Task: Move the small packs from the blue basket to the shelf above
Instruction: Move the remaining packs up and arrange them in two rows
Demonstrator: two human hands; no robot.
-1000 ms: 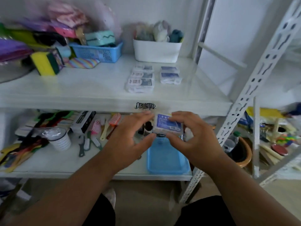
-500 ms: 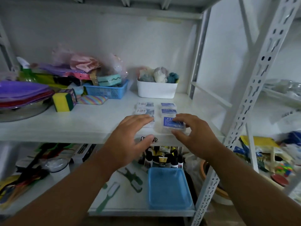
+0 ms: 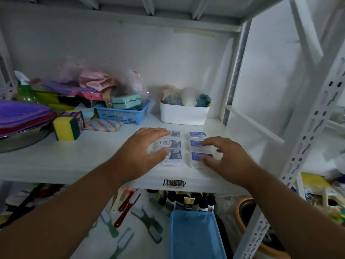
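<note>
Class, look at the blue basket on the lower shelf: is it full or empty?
Empty, as far as shown. The blue basket shows only its bare floor; the small packs lie on the shelf above.

The scene is dimly lit, with cool daylight admitted from the right. The lower shelf (image 3: 130,230) is left in shadow. Straight uprights are bowed by wide-angle distortion, and soft blur is seen at the edges.

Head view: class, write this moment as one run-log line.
stage: arranging packs | left hand: over left column | right hand: fingers at nearest right pack | small packs: two columns on shelf | blue basket: looks empty
</note>
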